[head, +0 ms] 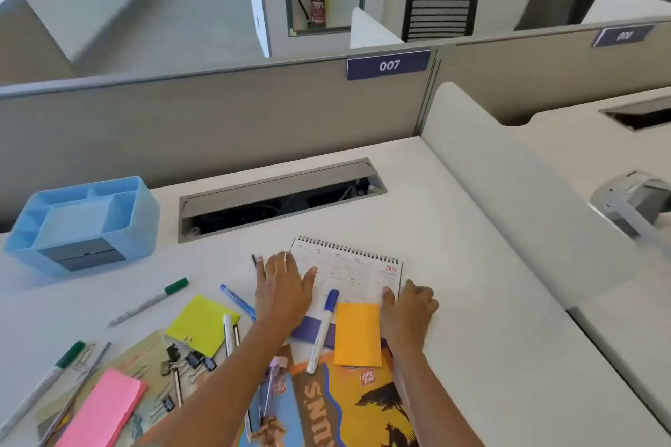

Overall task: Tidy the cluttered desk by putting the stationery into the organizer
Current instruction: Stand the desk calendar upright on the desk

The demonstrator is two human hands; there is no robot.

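The bottom of my view cuts off a good deal. The picture booklet (pixel 348 406) runs out of frame there, as do the pink notes (pixel 103 408) and a green-capped marker (pixel 54 372) at the lower left. The left forearm covers part of a white pen (pixel 227 332) and the near end of a blue pen (pixel 236 299). A small dark thing (pixel 254 260) just beside the left fingertips is too small for me to name.

The calendar (pixel 350 270) lies flat on the bench (pixel 472 319), spiral edge away from me. Its print is blurred apart from a red "2026". A blue-capped marker (pixel 324 328) and an orange pad (pixel 357 334) lie across its near edge and hide it.

The left grip (pixel 282 287) is flat, fingers spread, pressing on the calendar's left edge. The right grip (pixel 408 305) holds the right edge, thumb on the page and fingers curled over the side, their tips hidden.

The organizer (pixel 143 225) sits at the bench's far left, well apart from both grips. Its open compartments show me only their blue floors. The dark drawer (pixel 85 256) in its front is closed, so its inside is hidden. Behind the calendar a cable slot (pixel 279 189) in the bench stands open, with dark cables dimly visible inside.

Yellow notes (pixel 201 323), binder clips (pixel 188 359) and a second green marker (pixel 150 301) lie loose on the bench.
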